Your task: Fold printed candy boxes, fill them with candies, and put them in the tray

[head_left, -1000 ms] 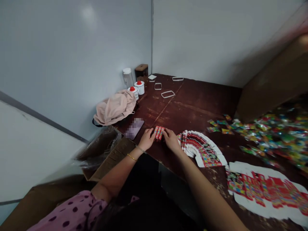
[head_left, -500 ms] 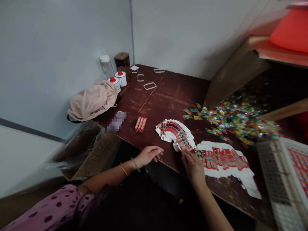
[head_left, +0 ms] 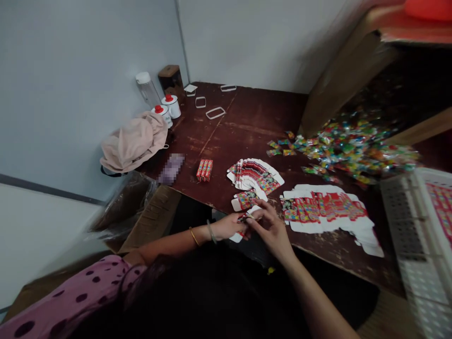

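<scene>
At the table's front edge, my left hand (head_left: 231, 228) is closed on a small red-and-white printed carton (head_left: 237, 237), partly hidden by the fingers. My right hand (head_left: 271, 230) meets it there, thumb and fingers pinching the carton's upper end. Just beyond the hands lies a flat carton (head_left: 243, 199), separate from the curved fan of flat cartons (head_left: 271, 181). A second spread of overlapping flat cartons (head_left: 328, 207) lies right of my right hand. Further left stand three folded red boxes (head_left: 204, 170), side by side.
Wrapped candies (head_left: 353, 150) spill across the right of the dark red table (head_left: 247, 127) by a cardboard box (head_left: 339, 75). A white plastic basket (head_left: 406, 226) stands at right. Lidded mugs (head_left: 172, 107), a pink cloth (head_left: 132, 143) and a blurred purple item (head_left: 172, 168) lie left.
My right hand has moved left from the carton fan to meet my left hand, which now grips a carton. One flat carton now lies apart from the fan. The view has shifted slightly.
</scene>
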`<state>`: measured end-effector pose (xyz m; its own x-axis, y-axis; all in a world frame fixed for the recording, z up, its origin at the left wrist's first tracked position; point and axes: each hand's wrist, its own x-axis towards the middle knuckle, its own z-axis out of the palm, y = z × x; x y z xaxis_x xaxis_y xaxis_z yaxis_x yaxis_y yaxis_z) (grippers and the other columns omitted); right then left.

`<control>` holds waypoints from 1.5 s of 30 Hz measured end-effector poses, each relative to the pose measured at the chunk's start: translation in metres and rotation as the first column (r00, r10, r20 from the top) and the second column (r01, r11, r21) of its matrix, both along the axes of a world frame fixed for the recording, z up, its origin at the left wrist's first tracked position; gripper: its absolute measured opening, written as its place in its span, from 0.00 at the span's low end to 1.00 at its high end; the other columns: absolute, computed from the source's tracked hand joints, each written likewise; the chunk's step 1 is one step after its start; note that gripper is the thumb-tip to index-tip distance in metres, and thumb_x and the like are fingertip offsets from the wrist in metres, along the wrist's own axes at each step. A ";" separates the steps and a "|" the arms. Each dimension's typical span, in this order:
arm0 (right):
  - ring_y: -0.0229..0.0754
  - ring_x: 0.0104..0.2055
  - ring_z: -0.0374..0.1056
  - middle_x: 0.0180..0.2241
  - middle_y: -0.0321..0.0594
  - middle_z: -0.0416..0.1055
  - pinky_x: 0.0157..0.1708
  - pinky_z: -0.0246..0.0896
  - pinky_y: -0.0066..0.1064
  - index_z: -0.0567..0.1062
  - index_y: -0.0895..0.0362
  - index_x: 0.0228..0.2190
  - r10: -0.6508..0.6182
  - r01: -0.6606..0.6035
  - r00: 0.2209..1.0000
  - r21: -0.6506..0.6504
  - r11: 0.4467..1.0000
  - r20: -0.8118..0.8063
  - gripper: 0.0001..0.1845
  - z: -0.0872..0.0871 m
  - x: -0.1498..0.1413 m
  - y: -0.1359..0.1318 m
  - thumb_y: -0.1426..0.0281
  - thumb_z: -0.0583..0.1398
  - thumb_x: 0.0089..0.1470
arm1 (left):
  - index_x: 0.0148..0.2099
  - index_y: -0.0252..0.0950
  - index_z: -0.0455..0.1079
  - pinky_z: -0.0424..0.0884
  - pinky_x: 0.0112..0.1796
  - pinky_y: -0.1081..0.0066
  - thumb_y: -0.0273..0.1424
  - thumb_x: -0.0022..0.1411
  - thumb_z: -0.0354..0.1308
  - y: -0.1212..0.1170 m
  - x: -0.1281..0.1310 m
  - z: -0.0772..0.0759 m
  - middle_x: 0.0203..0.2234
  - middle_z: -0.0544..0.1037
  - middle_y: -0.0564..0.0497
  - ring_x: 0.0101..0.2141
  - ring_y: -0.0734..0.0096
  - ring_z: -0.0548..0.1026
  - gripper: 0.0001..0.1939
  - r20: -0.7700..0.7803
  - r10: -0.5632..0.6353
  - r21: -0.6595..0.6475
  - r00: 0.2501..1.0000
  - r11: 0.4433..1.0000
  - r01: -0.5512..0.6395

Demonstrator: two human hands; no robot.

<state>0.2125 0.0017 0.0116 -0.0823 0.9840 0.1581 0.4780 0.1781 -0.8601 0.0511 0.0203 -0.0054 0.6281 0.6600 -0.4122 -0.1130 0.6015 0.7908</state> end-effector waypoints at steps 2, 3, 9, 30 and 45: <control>0.54 0.61 0.57 0.59 0.45 0.62 0.60 0.50 0.50 0.78 0.52 0.30 0.130 -0.136 0.990 -0.109 0.985 -0.055 0.13 0.008 0.000 0.003 0.56 0.63 0.51 | 0.34 0.32 0.69 0.66 0.28 0.74 0.32 0.48 0.67 0.000 -0.005 0.006 0.20 0.71 0.55 0.23 0.78 0.69 0.13 0.006 -0.001 0.011 1.000 1.000 0.001; 0.54 0.61 0.56 0.59 0.44 0.61 0.61 0.48 0.49 0.79 0.52 0.29 0.204 -0.216 0.975 -0.165 0.962 -0.087 0.13 0.014 0.001 0.005 0.56 0.64 0.50 | 0.34 0.32 0.70 0.66 0.29 0.74 0.32 0.46 0.68 0.001 -0.009 0.010 0.21 0.72 0.55 0.23 0.77 0.69 0.14 0.030 -0.051 -0.004 0.998 0.999 0.051; 0.54 0.62 0.56 0.56 0.43 0.66 0.61 0.51 0.45 0.78 0.53 0.23 0.383 -0.458 0.879 -0.282 0.843 -0.282 0.13 0.039 0.011 0.007 0.58 0.64 0.52 | 0.36 0.32 0.73 0.69 0.29 0.70 0.44 0.44 0.70 0.003 -0.028 0.022 0.27 0.77 0.47 0.26 0.68 0.75 0.23 0.158 -0.396 -0.055 0.904 0.911 0.409; 0.37 0.27 0.64 0.25 0.34 0.69 0.29 0.63 0.30 0.75 0.54 0.32 -0.470 0.135 0.729 -0.568 0.812 -0.498 0.15 -0.012 -0.032 -0.091 0.54 0.63 0.51 | 0.47 0.32 0.70 0.67 0.36 0.74 0.35 0.58 0.59 -0.054 -0.046 0.019 0.32 0.75 0.50 0.31 0.74 0.72 0.16 -0.254 0.000 0.408 0.967 0.907 0.107; 0.41 0.35 0.69 0.35 0.42 0.73 0.34 0.65 0.32 0.81 0.54 0.28 0.089 -0.221 0.950 -0.440 0.870 -0.300 0.22 0.001 -0.030 -0.070 0.54 0.54 0.59 | 0.56 0.35 0.59 0.67 0.36 0.67 0.18 0.38 0.54 -0.046 -0.044 0.015 0.35 0.75 0.48 0.32 0.67 0.74 0.37 -0.086 0.129 -0.448 0.988 0.881 -0.154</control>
